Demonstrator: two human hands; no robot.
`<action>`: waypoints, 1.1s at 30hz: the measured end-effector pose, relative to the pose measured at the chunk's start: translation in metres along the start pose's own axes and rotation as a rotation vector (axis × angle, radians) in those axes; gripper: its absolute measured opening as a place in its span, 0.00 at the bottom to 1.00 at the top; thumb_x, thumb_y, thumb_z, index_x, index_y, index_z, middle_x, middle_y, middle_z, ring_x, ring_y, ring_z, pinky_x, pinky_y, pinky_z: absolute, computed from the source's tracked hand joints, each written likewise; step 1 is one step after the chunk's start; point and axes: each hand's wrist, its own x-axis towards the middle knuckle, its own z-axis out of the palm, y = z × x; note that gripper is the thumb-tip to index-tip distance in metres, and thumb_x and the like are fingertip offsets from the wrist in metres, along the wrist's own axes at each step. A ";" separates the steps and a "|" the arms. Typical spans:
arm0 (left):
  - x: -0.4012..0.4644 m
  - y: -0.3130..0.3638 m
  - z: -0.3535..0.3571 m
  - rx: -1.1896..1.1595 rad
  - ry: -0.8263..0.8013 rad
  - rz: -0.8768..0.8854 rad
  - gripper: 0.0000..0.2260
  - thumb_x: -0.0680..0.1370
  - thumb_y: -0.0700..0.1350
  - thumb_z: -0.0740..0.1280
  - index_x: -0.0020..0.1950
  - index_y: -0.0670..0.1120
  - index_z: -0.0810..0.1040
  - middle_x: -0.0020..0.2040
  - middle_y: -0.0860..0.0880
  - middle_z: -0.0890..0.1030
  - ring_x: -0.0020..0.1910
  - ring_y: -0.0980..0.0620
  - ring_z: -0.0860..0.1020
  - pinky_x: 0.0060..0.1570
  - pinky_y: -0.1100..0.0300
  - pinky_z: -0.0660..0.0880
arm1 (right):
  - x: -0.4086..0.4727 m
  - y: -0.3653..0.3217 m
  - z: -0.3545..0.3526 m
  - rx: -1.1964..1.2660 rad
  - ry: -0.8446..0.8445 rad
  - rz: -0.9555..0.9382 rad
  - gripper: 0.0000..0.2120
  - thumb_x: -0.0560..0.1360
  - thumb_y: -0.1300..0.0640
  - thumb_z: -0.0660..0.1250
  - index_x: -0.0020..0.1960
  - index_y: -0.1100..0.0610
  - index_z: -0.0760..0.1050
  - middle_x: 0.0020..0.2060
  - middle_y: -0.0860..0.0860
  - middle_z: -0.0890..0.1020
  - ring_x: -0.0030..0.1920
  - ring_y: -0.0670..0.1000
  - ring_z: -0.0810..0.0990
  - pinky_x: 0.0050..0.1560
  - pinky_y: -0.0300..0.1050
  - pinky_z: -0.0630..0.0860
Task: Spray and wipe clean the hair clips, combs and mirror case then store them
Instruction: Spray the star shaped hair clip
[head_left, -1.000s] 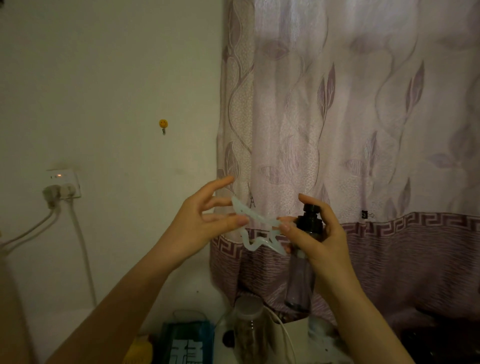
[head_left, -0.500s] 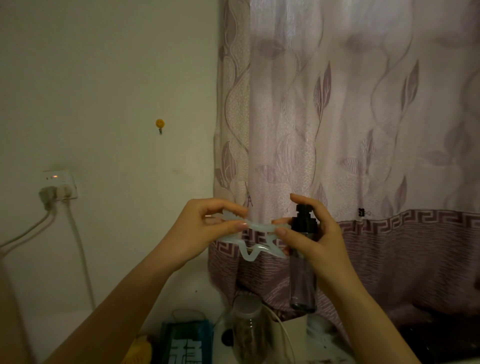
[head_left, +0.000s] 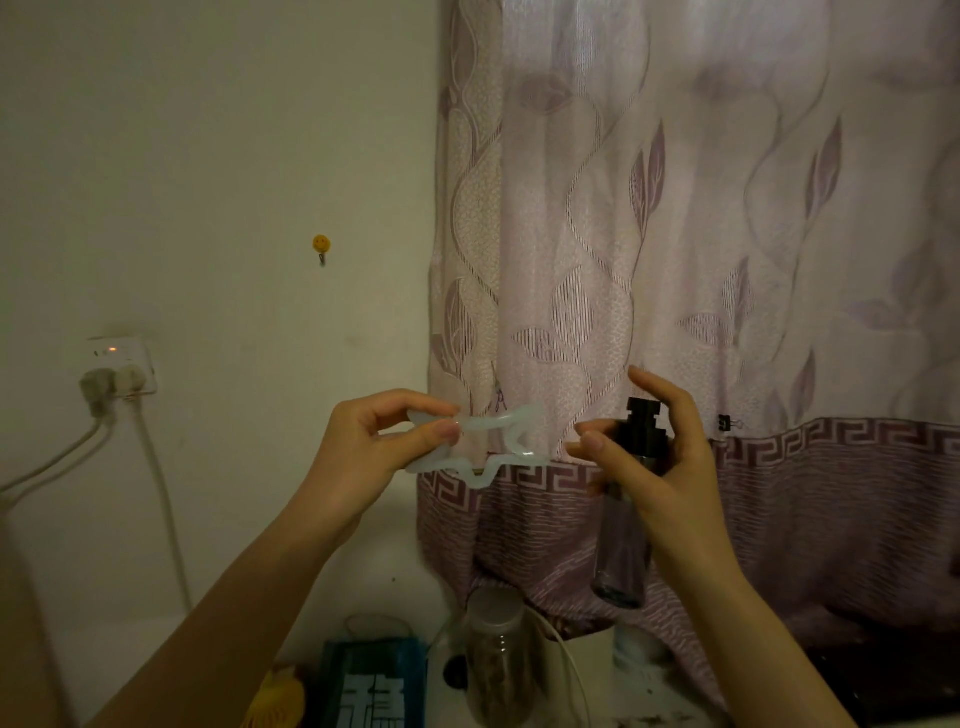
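Observation:
My left hand (head_left: 371, 449) pinches one end of a pale, translucent wavy hair clip (head_left: 493, 444) and holds it level in the air in front of the curtain. My right hand (head_left: 657, 467) grips a dark, see-through spray bottle (head_left: 626, 525) upright just right of the clip. Its black nozzle points toward the clip and my index finger is raised above the pump head. A small gap separates the clip's free end from my right fingertips.
A purple patterned curtain (head_left: 727, 260) hangs behind my hands. Below stand a clear plastic jar (head_left: 496, 660), a blue box (head_left: 371, 686), a yellow object (head_left: 280, 699) and a white cable (head_left: 566, 670). A wall socket (head_left: 117, 366) with plugged-in cords is at the left.
My right fingers have let go of the clip's end and drawn back to the right with the bottle. My left hand now holds the clip alone and has turned it flatter.

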 end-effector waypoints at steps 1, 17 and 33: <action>0.000 -0.001 0.000 -0.001 0.011 -0.004 0.07 0.70 0.39 0.73 0.47 0.40 0.84 0.43 0.45 0.85 0.43 0.50 0.83 0.38 0.66 0.78 | 0.000 0.000 -0.001 -0.006 -0.002 -0.010 0.27 0.65 0.53 0.74 0.62 0.42 0.71 0.44 0.57 0.83 0.46 0.59 0.84 0.38 0.43 0.80; -0.002 0.002 0.011 -0.184 0.065 -0.082 0.10 0.63 0.46 0.73 0.43 0.46 0.84 0.43 0.42 0.85 0.43 0.46 0.84 0.41 0.59 0.81 | -0.005 0.007 0.005 -0.140 -0.124 -0.123 0.14 0.71 0.54 0.70 0.54 0.47 0.70 0.35 0.51 0.78 0.29 0.50 0.77 0.30 0.44 0.77; -0.007 -0.001 0.012 -0.245 0.073 -0.106 0.13 0.64 0.44 0.72 0.46 0.42 0.83 0.43 0.42 0.85 0.41 0.49 0.84 0.36 0.64 0.79 | -0.012 0.012 0.002 -0.231 -0.064 -0.136 0.10 0.72 0.53 0.68 0.49 0.50 0.67 0.28 0.55 0.76 0.26 0.55 0.76 0.28 0.49 0.75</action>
